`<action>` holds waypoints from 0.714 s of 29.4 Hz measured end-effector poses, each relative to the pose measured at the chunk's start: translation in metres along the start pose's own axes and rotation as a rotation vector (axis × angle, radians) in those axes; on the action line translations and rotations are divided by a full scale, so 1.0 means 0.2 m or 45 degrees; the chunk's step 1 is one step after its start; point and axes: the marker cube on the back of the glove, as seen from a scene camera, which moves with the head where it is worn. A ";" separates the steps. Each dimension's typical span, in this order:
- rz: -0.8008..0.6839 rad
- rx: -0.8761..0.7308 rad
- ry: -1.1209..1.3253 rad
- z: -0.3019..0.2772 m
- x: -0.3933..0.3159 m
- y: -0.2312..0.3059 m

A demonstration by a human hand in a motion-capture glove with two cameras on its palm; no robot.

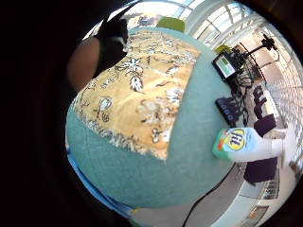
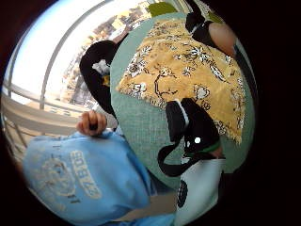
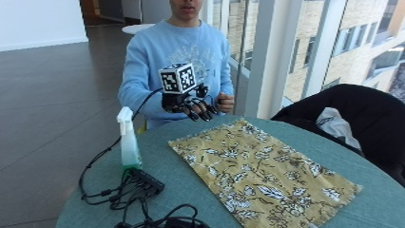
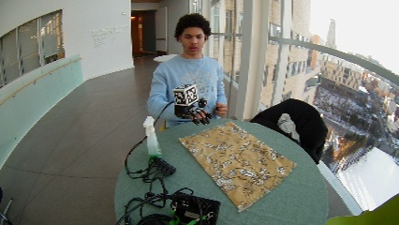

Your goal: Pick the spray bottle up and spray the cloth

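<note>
Cables [image 3: 136, 194] lie nearest; the spray bottle [image 3: 128, 142] stands upright, untouched beside the cloth [image 3: 263, 173] spread flat for spraying; hand [image 3: 190, 107] hovers, fingers apart

Gloved hand up in the air

The right hand [image 3: 192, 105] is lifted up in front of the person's chest, fingers [image 3: 204, 114] loose and pointing down, holding nothing. The bare left hand [image 3: 225, 102] is curled up just beside it.

"fit" logo on spray bottle [image 1: 244, 144] label.
</note>
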 end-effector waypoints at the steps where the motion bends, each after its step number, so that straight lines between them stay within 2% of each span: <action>1: 0.004 0.001 -0.001 0.00 0.00 0.00; 11: 0.037 0.031 0.001 -0.03 0.06 0.06; 21: 0.363 0.361 -0.175 -0.19 0.17 0.37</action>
